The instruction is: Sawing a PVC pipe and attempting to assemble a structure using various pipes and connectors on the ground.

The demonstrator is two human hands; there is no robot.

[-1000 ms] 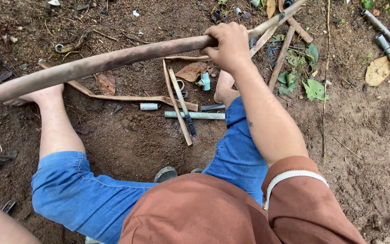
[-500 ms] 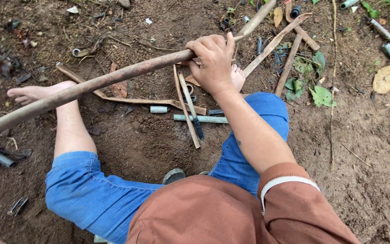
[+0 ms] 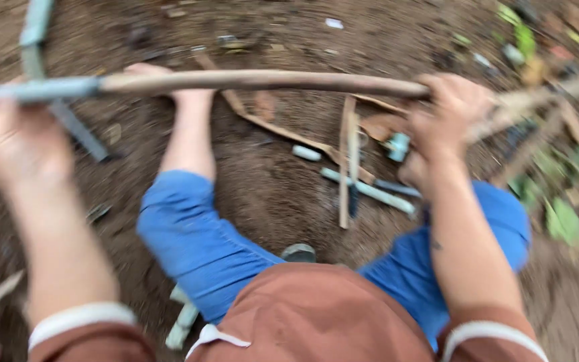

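Left hand [image 3: 15, 144] now up on stick [image 3: 256, 82]; right hand [image 3: 454, 110] gripping.

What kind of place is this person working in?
Probably outdoors, on bare ground in a garden or a wooded spot. The person sits on brown soil strewn with thin sticks and green leaves, and both hands hold a long wooden stick.

Split bamboo strips [image 3: 347, 161] and pale cut stem pieces [image 3: 368, 190] lie on bare soil [image 3: 269, 194]; green leaves [image 3: 564, 221] scatter rightward.
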